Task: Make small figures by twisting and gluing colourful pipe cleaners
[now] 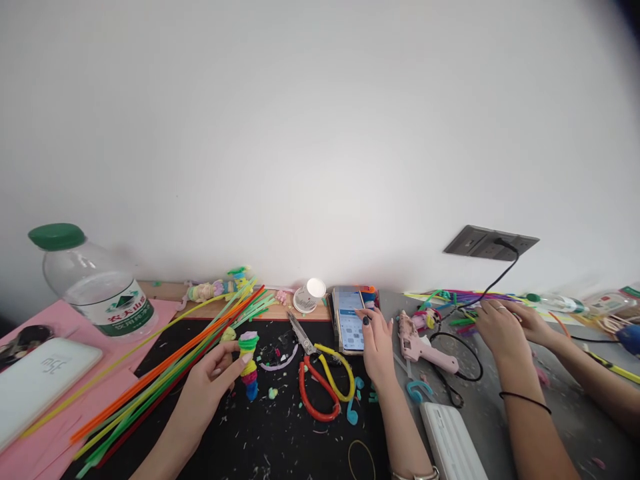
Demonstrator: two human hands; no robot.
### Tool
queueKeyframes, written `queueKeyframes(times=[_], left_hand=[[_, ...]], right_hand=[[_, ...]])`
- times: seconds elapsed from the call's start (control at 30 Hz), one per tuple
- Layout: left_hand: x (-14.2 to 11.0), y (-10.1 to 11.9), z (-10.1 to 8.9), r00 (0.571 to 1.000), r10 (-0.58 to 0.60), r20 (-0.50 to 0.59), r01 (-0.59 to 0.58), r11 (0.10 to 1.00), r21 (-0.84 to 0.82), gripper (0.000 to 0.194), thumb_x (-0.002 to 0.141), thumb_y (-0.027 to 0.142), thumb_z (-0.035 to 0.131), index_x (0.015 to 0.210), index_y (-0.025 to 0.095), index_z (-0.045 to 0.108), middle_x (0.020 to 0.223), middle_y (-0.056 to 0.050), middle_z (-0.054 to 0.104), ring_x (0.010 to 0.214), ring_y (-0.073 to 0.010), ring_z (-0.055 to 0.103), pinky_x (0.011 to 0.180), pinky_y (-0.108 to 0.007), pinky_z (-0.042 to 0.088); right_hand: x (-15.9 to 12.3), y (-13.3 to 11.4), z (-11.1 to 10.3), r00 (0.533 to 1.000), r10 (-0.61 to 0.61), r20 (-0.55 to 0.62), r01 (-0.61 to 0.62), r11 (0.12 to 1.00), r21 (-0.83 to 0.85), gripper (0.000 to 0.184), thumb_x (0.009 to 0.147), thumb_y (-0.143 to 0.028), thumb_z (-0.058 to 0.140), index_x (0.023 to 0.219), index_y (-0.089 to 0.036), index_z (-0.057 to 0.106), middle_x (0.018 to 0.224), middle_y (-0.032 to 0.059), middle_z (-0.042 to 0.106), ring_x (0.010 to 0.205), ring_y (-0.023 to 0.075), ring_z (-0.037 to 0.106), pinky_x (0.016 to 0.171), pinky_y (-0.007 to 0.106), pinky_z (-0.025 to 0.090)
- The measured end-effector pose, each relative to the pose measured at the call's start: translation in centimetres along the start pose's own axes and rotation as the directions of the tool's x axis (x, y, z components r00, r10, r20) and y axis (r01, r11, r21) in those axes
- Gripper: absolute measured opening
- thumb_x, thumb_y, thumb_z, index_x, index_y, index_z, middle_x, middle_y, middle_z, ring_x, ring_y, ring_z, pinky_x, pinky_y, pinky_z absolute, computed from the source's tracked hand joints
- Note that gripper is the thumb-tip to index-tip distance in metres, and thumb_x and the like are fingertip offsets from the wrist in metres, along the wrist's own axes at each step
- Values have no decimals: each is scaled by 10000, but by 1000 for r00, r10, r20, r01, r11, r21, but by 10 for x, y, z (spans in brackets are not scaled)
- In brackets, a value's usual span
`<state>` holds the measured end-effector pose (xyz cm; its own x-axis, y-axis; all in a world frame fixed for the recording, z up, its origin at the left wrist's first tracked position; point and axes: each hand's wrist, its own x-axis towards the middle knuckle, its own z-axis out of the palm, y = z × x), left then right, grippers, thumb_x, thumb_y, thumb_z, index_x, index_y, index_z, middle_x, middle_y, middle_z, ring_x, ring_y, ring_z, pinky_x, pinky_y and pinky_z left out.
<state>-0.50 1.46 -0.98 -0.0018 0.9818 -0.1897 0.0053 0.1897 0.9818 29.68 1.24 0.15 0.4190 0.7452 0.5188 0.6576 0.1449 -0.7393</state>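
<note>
My left hand (215,373) pinches a small bundle of wound pipe cleaners (249,367) in green, yellow, pink and blue, held upright over the black mat (230,437). My right hand (377,347) lies over a phone (350,327) with a lit screen, its fingers stretched out and a fingertip at the glass. The phone leans near the wall. Between my hands rest scissors (317,363) with one red and one yellow handle, blades pointing away. A curved lilac piece (281,361) and blue curled pieces (353,408) lie on the mat near them.
Long pipe cleaners (165,360) run diagonally at left, beside a water bottle (107,293) and white power bank (45,387). A paper cup (309,295) stands behind the scissors. At right are a pink glue gun (425,350), another power bank (450,437) and another person's hands (505,327).
</note>
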Motion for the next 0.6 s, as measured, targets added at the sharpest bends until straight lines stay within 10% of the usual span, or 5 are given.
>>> queueKeyframes(times=[0.6], left_hand=[[-5,7,2,1000,11,-25,-11,1000,7,333,642,460,697,826,212,573,596,69,316,518,-114,365,504,-250,352]], right_hand=[[-14,6,-15,994,74,-85,-72,997,24,265,805,-369,475,1020,-288,608,988,139,693,940,329,634,813,533,488]])
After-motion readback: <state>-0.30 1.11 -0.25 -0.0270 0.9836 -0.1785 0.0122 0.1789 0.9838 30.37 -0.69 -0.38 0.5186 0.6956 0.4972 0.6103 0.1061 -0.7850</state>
